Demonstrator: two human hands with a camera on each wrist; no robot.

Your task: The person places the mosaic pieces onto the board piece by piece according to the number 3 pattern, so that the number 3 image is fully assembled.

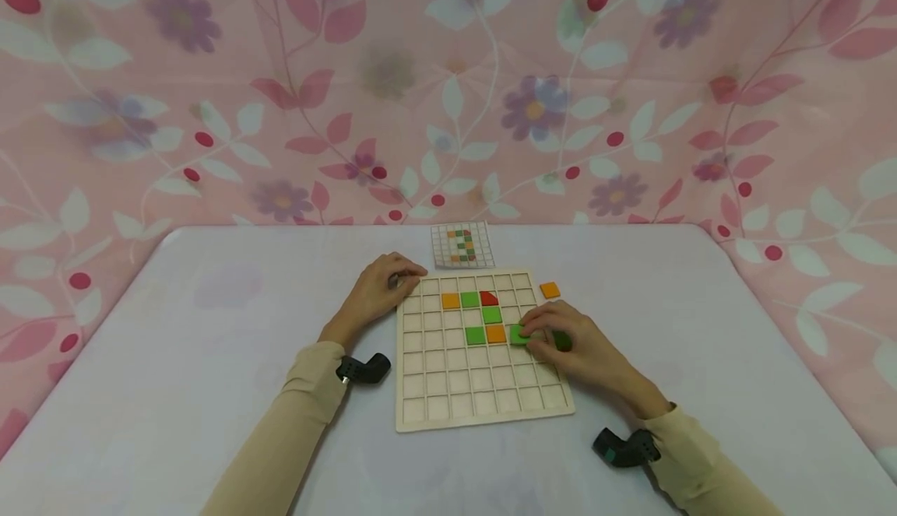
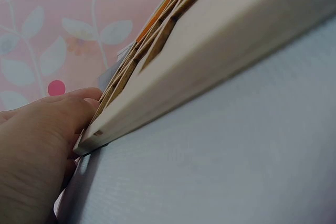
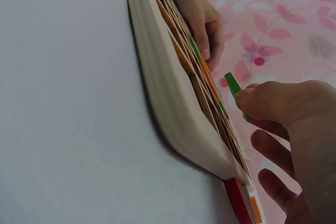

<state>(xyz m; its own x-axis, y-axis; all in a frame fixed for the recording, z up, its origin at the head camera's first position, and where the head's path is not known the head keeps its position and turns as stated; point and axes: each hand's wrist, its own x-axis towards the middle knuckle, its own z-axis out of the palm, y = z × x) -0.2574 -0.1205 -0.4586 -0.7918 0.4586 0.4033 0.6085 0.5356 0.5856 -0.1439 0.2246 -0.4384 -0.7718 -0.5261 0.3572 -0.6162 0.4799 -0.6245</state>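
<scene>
A pale wooden grid board point(image 1: 448, 407) lies flat on the table, with several green, orange and red square tiles in its cells. At the board's far left corner, my left hand point(image 1: 374, 290) grips the edge, its fingers partly hidden in the left wrist view. My right hand point(image 1: 578, 349) pinches a green tile point(image 1: 518, 335) between thumb and fingertips. That green tile point(image 3: 232, 83) stands tilted above the board in the right wrist view. The red tile on the board point(image 1: 488, 298) has one cut corner.
Behind the board lies a printed grid card point(image 1: 439, 248) with a coloured pattern. An orange tile point(image 1: 550, 289) sits off the board's right side. A dark green piece point(image 1: 563, 340) shows under my right hand. Close to the board's edge is a red piece point(image 3: 239, 203). A flowered cloth point(image 1: 392, 72) hangs behind.
</scene>
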